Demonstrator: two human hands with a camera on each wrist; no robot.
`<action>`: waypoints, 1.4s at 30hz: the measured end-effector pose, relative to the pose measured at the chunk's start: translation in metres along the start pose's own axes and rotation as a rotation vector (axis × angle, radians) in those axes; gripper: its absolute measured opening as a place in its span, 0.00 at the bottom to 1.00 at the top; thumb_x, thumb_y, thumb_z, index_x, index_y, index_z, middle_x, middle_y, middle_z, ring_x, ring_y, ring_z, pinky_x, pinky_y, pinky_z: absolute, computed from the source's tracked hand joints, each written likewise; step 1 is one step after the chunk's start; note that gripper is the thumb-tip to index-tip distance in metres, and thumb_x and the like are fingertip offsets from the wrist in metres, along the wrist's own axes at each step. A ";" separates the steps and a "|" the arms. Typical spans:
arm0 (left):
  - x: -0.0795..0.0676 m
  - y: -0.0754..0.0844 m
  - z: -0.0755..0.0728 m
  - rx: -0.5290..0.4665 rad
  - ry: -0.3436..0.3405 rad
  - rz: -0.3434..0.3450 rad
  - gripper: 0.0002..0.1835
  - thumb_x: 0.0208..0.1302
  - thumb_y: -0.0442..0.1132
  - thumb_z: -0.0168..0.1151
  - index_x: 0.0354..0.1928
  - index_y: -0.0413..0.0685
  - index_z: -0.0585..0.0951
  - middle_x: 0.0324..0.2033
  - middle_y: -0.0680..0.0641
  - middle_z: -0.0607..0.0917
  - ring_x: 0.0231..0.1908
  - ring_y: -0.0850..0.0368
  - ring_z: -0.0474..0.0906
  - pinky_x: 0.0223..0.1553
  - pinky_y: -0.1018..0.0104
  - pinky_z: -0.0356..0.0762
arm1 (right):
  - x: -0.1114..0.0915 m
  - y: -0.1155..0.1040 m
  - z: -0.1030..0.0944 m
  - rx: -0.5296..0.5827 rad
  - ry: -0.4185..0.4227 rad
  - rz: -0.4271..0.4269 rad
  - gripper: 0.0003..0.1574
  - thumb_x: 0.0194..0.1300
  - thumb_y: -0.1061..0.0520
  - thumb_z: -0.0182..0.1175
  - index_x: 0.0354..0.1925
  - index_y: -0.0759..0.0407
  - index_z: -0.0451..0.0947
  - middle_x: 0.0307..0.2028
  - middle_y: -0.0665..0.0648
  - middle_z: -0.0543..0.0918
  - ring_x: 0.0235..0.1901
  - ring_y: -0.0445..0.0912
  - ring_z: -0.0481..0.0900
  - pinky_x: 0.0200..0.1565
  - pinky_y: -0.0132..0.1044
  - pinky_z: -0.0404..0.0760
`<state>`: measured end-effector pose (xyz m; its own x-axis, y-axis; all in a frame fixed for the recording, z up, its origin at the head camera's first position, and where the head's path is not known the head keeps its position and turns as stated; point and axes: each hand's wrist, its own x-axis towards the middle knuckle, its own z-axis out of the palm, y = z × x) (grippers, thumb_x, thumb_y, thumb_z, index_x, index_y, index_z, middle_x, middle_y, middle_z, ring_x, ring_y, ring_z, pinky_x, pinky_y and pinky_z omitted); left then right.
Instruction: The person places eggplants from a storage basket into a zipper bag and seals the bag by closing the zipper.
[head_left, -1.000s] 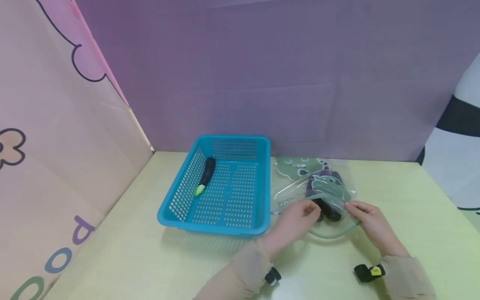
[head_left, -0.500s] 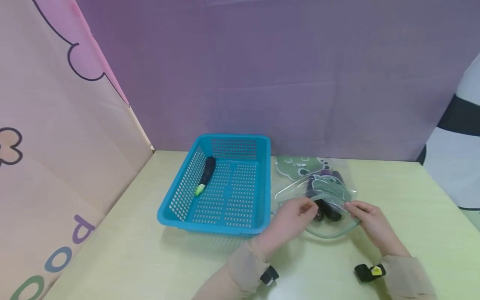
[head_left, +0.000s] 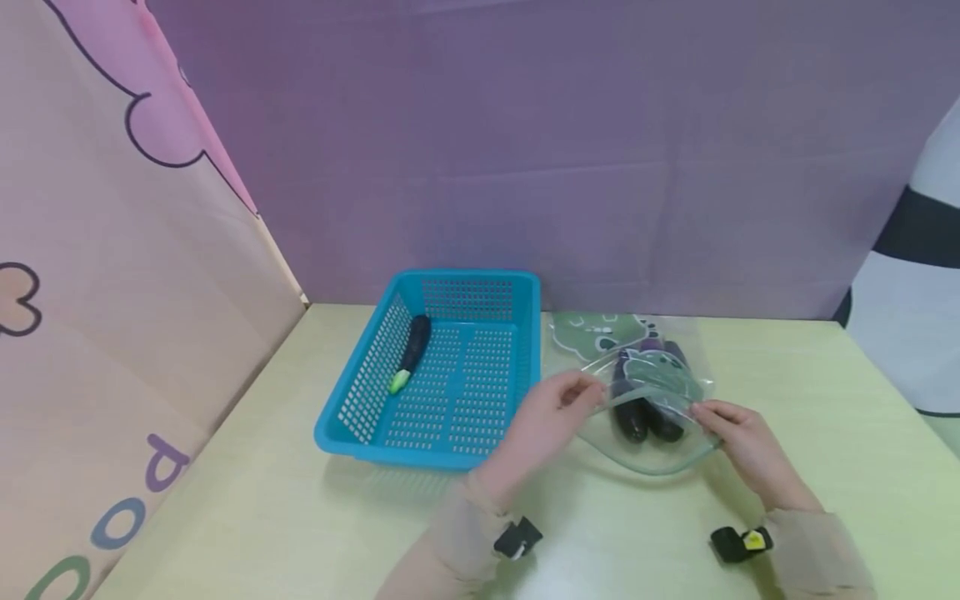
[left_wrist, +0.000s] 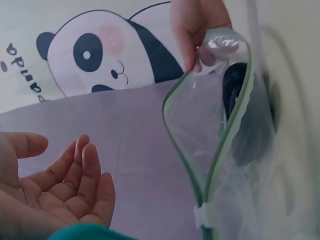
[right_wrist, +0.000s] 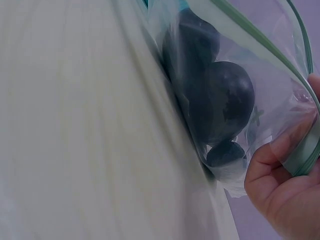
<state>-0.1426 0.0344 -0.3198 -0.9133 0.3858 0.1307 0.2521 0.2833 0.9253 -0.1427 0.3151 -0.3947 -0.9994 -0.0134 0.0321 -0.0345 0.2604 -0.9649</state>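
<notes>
A clear zip bag (head_left: 652,472) with a green rim and green cartoon print lies on the table, its mouth spread toward me. Dark eggplants (head_left: 632,421) are inside, blunt ends toward the mouth; the bag's print partly covers them. My right hand (head_left: 742,442) pinches the right side of the rim between thumb and fingers. At the left end of the mouth is my left hand (head_left: 546,421), its fingers loosely bent; in the left wrist view it stands apart from the bag and holds nothing. There a white slider (left_wrist: 203,216) sits on the green zip.
A blue perforated basket (head_left: 427,458) stands left of the bag. One dark eggplant (head_left: 412,350) with a pale green stem end lies along its left side. A purple cloth wall (head_left: 480,167) rises behind the table, with printed cloth at both sides.
My left hand has drawn back to the left and slightly away from the bag's mouth, uncovering the eggplant ends. The right hand keeps its pinch on the rim. The basket has stayed in place.
</notes>
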 end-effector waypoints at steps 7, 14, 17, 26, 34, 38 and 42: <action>0.001 -0.001 -0.017 -0.035 0.058 0.024 0.14 0.68 0.44 0.50 0.44 0.43 0.80 0.38 0.45 0.85 0.40 0.58 0.79 0.42 0.71 0.76 | 0.001 0.001 -0.001 -0.030 0.011 0.018 0.16 0.69 0.57 0.51 0.31 0.41 0.82 0.26 0.37 0.76 0.30 0.31 0.71 0.34 0.22 0.72; 0.000 -0.001 -0.032 -0.134 0.105 0.043 0.14 0.69 0.40 0.49 0.45 0.38 0.79 0.39 0.40 0.84 0.42 0.53 0.79 0.49 0.65 0.76 | -0.001 -0.001 -0.001 -0.043 0.002 0.022 0.14 0.69 0.55 0.51 0.32 0.41 0.82 0.27 0.36 0.76 0.31 0.31 0.71 0.34 0.22 0.73; 0.000 -0.004 -0.036 -0.156 0.117 0.047 0.14 0.70 0.38 0.48 0.45 0.35 0.79 0.40 0.38 0.84 0.43 0.51 0.79 0.54 0.61 0.73 | -0.002 -0.002 -0.001 -0.067 0.002 0.027 0.14 0.69 0.53 0.51 0.32 0.41 0.82 0.27 0.35 0.76 0.32 0.30 0.71 0.35 0.22 0.73; -0.002 0.000 -0.046 -0.134 0.144 0.064 0.14 0.69 0.39 0.48 0.44 0.36 0.79 0.38 0.38 0.84 0.42 0.51 0.79 0.51 0.64 0.76 | 0.001 0.001 -0.001 -0.008 -0.004 0.008 0.15 0.69 0.57 0.51 0.31 0.42 0.82 0.28 0.36 0.78 0.32 0.30 0.72 0.34 0.21 0.73; 0.002 0.009 -0.061 -0.047 0.116 0.052 0.13 0.70 0.41 0.48 0.44 0.42 0.80 0.40 0.43 0.84 0.43 0.55 0.79 0.50 0.62 0.76 | 0.000 0.000 -0.001 -0.035 -0.007 0.010 0.14 0.69 0.56 0.50 0.32 0.43 0.82 0.28 0.35 0.78 0.32 0.30 0.72 0.35 0.21 0.73; 0.004 0.012 -0.069 -0.022 0.122 0.025 0.13 0.70 0.41 0.48 0.44 0.43 0.80 0.39 0.45 0.84 0.42 0.56 0.79 0.51 0.61 0.76 | 0.001 0.000 -0.001 -0.035 -0.003 0.016 0.14 0.69 0.55 0.51 0.32 0.43 0.82 0.27 0.36 0.77 0.32 0.30 0.72 0.34 0.22 0.73; 0.007 0.017 -0.075 -0.043 0.092 0.022 0.13 0.70 0.41 0.48 0.44 0.41 0.80 0.39 0.43 0.84 0.42 0.56 0.79 0.51 0.62 0.76 | 0.001 0.001 -0.001 -0.040 0.001 0.019 0.15 0.69 0.56 0.51 0.31 0.42 0.81 0.26 0.36 0.76 0.31 0.31 0.71 0.34 0.22 0.73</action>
<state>-0.1688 -0.0240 -0.2768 -0.9337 0.3088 0.1814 0.2603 0.2373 0.9359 -0.1438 0.3166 -0.3949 -0.9999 -0.0066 0.0142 -0.0155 0.2993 -0.9540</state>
